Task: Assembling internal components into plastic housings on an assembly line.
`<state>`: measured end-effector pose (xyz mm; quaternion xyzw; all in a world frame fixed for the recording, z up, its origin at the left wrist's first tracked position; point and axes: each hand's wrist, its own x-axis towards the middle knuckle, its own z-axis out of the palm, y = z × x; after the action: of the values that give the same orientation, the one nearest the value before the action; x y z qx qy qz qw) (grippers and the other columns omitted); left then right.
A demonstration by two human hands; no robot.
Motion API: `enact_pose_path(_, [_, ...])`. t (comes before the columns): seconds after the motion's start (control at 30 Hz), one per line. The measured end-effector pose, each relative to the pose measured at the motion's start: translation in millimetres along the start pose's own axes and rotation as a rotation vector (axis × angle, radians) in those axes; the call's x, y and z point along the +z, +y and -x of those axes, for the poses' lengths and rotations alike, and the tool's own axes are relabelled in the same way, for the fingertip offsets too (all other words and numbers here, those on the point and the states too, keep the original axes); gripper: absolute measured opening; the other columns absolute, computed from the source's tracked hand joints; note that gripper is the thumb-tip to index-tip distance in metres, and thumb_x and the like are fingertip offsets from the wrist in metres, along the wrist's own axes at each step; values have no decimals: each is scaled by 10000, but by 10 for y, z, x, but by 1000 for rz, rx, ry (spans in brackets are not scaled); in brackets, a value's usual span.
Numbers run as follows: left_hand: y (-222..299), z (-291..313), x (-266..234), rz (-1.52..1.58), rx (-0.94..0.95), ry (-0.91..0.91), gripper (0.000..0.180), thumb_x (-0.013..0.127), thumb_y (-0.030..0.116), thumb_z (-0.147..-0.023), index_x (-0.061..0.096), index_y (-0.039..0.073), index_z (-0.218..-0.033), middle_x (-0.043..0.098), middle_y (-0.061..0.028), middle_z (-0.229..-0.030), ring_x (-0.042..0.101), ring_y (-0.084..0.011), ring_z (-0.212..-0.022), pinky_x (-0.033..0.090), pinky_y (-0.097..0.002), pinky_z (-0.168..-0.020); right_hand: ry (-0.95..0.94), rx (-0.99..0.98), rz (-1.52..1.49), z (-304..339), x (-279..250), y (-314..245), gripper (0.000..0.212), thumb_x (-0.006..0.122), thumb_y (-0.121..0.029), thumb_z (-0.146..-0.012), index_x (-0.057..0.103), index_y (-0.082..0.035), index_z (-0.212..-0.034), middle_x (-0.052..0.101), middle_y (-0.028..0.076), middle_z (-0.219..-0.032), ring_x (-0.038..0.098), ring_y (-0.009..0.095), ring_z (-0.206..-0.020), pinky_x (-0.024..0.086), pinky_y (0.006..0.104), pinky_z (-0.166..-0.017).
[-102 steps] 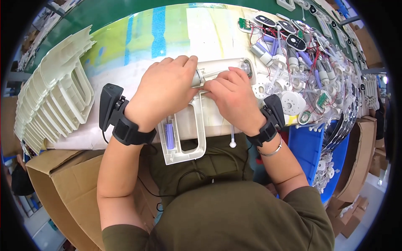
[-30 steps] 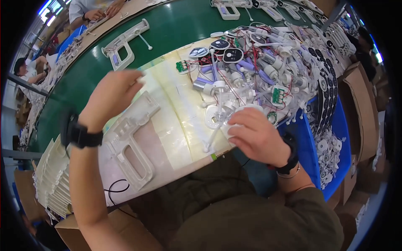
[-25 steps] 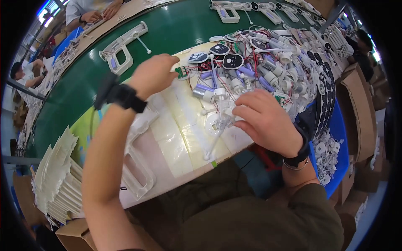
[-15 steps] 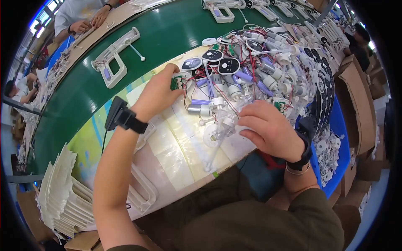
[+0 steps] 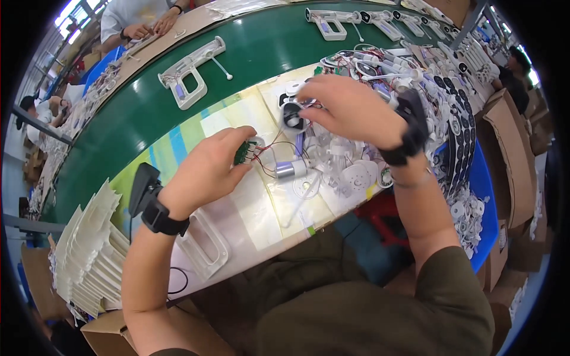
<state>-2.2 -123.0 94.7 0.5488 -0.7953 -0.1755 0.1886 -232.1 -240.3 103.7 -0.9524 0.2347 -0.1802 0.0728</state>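
My left hand [image 5: 208, 169] is closed on a small green circuit board [image 5: 242, 154], pinched between thumb and fingers. Red and dark wires run from the board toward a silver motor [image 5: 290, 169] with a lavender wrap, lying on the sheet-covered table. My right hand [image 5: 353, 113] pinches a rounded black-and-white part [image 5: 293, 116], blurred by motion, above the near edge of the parts pile. Beneath that hand lie clear plastic pieces and a white disc [image 5: 356, 176]. To the right of my left forearm sits a white plastic handle shell [image 5: 205, 246].
A large pile of wired parts [image 5: 380, 68] spreads to the far right. Beyond the table, a green belt [image 5: 130, 115] carries handheld housings [image 5: 193, 74]. Stacked white shells [image 5: 89, 252] stand at left. A blue bin [image 5: 484, 207] and cardboard boxes [image 5: 513, 154] are at right. A co-worker sits across the belt.
My right hand has moved up and left from the clear pieces and now holds the black-and-white part. My left hand, still gripping the circuit board, has come lower and drawn the motor along.
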Motion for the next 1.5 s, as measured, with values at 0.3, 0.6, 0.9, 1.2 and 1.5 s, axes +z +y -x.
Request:
enact_pose_path(0.3, [22,117,86,34,-14,101,434,666,53,-732,514,15,-1136,595,-153,-986,586,-282,-800,483,-333,-707,-414,100,116,-401,784,270,259,650,-233,-723,639,-110,-950,638,136,-876,616,313,-861,493,400,-749])
enact_pose_path(0.6, [45,51,80,117,-9,113,432,673,50,-728,517,29,-1130,601,-137,-946,581,-248,-767,480,-313,-698,-261,169,-797,-135,366,619,193,702,-78,-733,655,10,-898,662,45,-795,602,100,-722,469,228,-670])
enact_pose_path(0.9, [358,-56,-387,-25,113,313,492,710,19,-692,537,35,-1153,607,-93,-956,591,-153,-761,500,-265,-708,497,505,-1270,51,-50,471,207,613,-199,-872,603,-32,-994,653,55,-920,637,133,-824,495,242,-730])
enact_pose_path(1.2, [265,-107,-503,-132,53,442,490,664,-11,-748,497,12,-1208,612,-83,-980,599,-97,-833,484,-234,-738,572,-88,-1564,454,-652,739,297,413,-240,-969,513,-22,-1144,604,130,-1066,597,200,-928,492,418,-878])
enact_pose_path(1.5, [82,109,-175,-5,-151,319,472,677,20,-714,520,27,-1159,608,-81,-954,532,-134,-679,464,-250,-648,438,-20,-1452,523,-606,745,286,431,-243,-964,497,-42,-1157,609,87,-1041,607,158,-838,492,425,-886])
